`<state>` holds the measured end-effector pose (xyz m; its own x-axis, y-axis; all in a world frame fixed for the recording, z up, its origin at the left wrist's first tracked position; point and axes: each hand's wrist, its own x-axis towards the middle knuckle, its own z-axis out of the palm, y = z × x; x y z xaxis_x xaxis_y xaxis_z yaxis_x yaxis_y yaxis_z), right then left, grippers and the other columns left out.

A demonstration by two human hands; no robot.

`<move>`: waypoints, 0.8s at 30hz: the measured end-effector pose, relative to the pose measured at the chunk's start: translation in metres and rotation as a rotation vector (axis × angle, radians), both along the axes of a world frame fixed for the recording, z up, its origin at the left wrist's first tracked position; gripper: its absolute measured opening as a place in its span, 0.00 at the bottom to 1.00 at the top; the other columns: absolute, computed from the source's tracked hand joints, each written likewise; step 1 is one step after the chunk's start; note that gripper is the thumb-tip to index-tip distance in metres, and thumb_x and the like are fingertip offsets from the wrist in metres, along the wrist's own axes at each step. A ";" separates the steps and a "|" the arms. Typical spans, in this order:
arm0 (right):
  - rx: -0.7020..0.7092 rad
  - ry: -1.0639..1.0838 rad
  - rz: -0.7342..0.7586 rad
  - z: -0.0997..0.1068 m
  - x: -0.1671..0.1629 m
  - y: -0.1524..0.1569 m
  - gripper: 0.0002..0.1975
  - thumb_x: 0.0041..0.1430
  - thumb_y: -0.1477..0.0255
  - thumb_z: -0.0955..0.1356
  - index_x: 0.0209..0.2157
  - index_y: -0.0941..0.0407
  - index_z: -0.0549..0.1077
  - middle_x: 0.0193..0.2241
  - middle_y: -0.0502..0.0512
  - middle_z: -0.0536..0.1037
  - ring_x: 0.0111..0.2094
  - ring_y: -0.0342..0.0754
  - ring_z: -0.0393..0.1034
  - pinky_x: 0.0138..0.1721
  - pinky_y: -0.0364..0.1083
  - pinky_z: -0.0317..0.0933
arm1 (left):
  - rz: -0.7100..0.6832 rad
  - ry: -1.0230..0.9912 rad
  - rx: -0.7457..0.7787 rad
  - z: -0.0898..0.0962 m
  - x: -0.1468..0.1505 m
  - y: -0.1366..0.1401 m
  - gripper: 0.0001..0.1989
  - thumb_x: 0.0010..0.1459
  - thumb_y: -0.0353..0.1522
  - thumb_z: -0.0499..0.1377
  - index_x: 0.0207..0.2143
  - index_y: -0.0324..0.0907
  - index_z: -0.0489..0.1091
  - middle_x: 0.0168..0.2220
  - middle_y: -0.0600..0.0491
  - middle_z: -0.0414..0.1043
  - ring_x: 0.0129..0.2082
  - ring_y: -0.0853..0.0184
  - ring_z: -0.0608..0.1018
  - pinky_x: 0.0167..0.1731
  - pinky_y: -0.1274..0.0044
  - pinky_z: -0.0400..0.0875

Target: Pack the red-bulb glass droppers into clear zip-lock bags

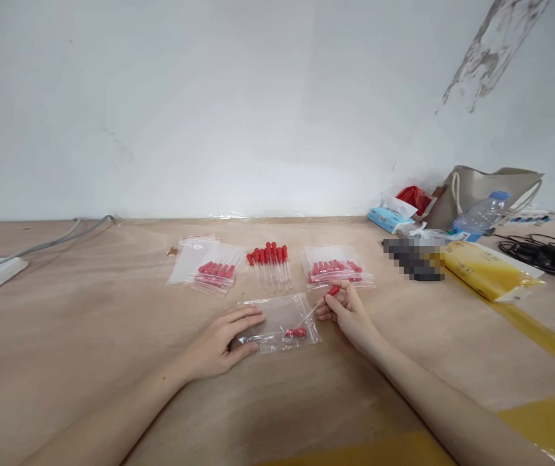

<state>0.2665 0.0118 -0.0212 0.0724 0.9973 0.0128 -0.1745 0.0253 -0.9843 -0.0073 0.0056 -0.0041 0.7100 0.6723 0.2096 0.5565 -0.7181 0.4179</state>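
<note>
From where I'm standing, the right hand (350,317) has a red-bulbed dropper (332,291) pinched by its bulb, thin tube slanting down to the clear zip bag (277,312) just left of that pinch. Can't tell if the tip's inside or just over it. The left hand (226,340) isn't gripping anything, thumb and fingers spread at the bag's other end. That bag's already got some red bulbs (295,332) showing, can't count them. Just beyond the pinch are some filled bags (330,266), more filled bags (215,270) farther off left, and between them loose droppers (270,254) outside any bag. Partway, I'd guess.
</note>
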 end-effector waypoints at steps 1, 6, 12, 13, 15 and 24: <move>-0.001 0.015 -0.003 0.001 0.001 -0.001 0.26 0.43 0.60 0.69 0.40 0.51 0.53 0.20 0.41 0.69 0.23 0.44 0.71 0.26 0.45 0.65 | 0.001 0.002 0.000 0.000 0.000 0.000 0.21 0.59 0.37 0.52 0.55 0.47 0.59 0.55 0.49 0.60 0.55 0.60 0.63 0.52 0.66 0.60; -0.024 0.038 0.023 0.000 0.003 0.000 0.25 0.42 0.56 0.69 0.37 0.51 0.54 0.23 0.44 0.70 0.24 0.44 0.71 0.28 0.47 0.66 | 0.004 0.015 -0.006 0.000 0.000 0.000 0.22 0.59 0.38 0.52 0.56 0.47 0.57 0.55 0.50 0.59 0.55 0.61 0.63 0.53 0.66 0.60; 0.116 -0.354 0.164 -0.001 0.004 -0.003 0.14 0.48 0.61 0.67 0.32 0.55 0.66 0.27 0.50 0.71 0.26 0.41 0.65 0.28 0.43 0.61 | 0.013 0.016 -0.004 0.000 -0.001 -0.001 0.24 0.59 0.38 0.52 0.57 0.47 0.54 0.56 0.49 0.59 0.55 0.60 0.62 0.53 0.66 0.59; 0.159 -0.450 0.158 -0.001 0.004 -0.004 0.12 0.48 0.62 0.68 0.31 0.56 0.68 0.27 0.50 0.70 0.26 0.41 0.64 0.28 0.43 0.60 | 0.016 0.012 0.000 -0.001 -0.001 -0.001 0.24 0.59 0.38 0.52 0.57 0.47 0.53 0.56 0.49 0.59 0.55 0.60 0.62 0.53 0.66 0.59; 0.228 -0.629 0.126 -0.001 0.004 -0.004 0.10 0.47 0.65 0.68 0.31 0.56 0.72 0.24 0.49 0.68 0.25 0.41 0.61 0.27 0.42 0.58 | 0.017 0.004 0.008 -0.001 -0.001 -0.001 0.25 0.59 0.38 0.52 0.58 0.47 0.53 0.56 0.49 0.59 0.55 0.60 0.63 0.52 0.65 0.60; 0.240 -0.675 0.316 -0.003 -0.006 -0.005 0.10 0.53 0.70 0.64 0.34 0.55 0.75 0.25 0.49 0.74 0.25 0.41 0.65 0.27 0.41 0.59 | 0.011 -0.006 0.013 0.000 0.000 -0.001 0.25 0.59 0.38 0.52 0.58 0.46 0.53 0.55 0.48 0.60 0.54 0.60 0.63 0.52 0.65 0.60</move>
<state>0.2606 0.0072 -0.0242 -0.3143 0.9338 0.1710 0.4258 0.2997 -0.8538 -0.0078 0.0049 -0.0042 0.7010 0.6775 0.2228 0.5621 -0.7171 0.4121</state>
